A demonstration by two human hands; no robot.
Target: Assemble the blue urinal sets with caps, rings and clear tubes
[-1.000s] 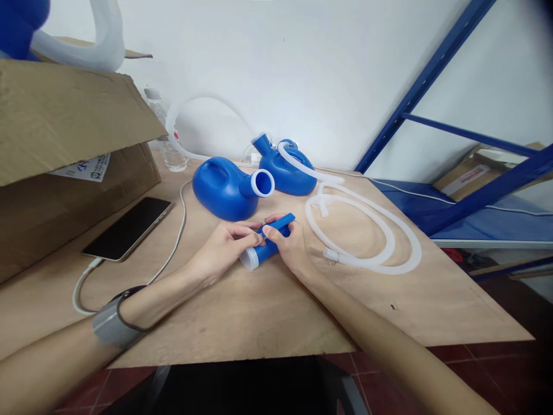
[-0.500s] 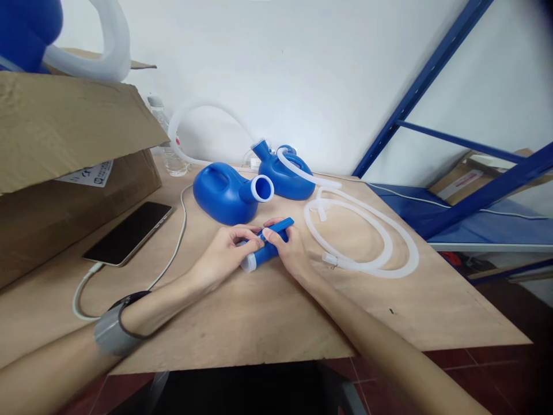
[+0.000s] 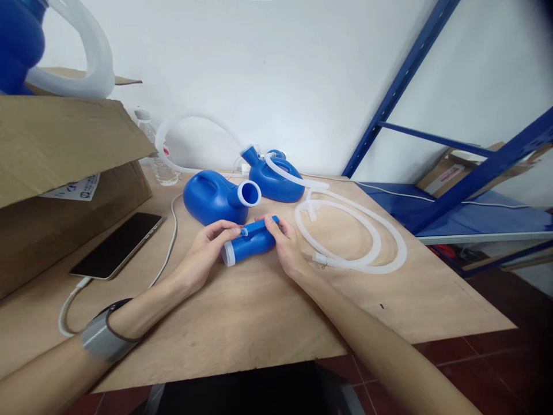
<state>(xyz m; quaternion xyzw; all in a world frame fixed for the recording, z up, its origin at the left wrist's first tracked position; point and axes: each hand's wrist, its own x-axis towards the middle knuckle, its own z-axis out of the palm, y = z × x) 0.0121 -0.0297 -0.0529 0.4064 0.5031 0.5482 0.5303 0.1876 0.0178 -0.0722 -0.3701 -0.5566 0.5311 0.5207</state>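
Between my two hands, low over the wooden table, lies a blue plastic tube piece (image 3: 253,246) with a translucent white ring at its left end. A flat blue bar (image 3: 256,226) runs along its top. My left hand (image 3: 206,252) is closed, thumb and fingers pinching a small blue bit at the bar's left end. With the thumb on the bar's right end, my right hand (image 3: 283,241) grips the bar and the tube's far end; its fingers are partly hidden behind. Just behind stands a blue handled jug (image 3: 211,199), its white-rimmed mouth facing me.
A second blue jug (image 3: 276,180) with a hose stands farther back. A coiled translucent hose (image 3: 380,245) lies right of my hands. At left are a phone (image 3: 116,245) on a cable, a plastic bottle (image 3: 166,170) and a cardboard box (image 3: 64,138). Blue shelving (image 3: 389,86) rises at right.
My left hand has moved off the middle of the tube piece to the bar's left end, so more of the bar shows. My right hand keeps its hold. The whole view has shifted slightly.
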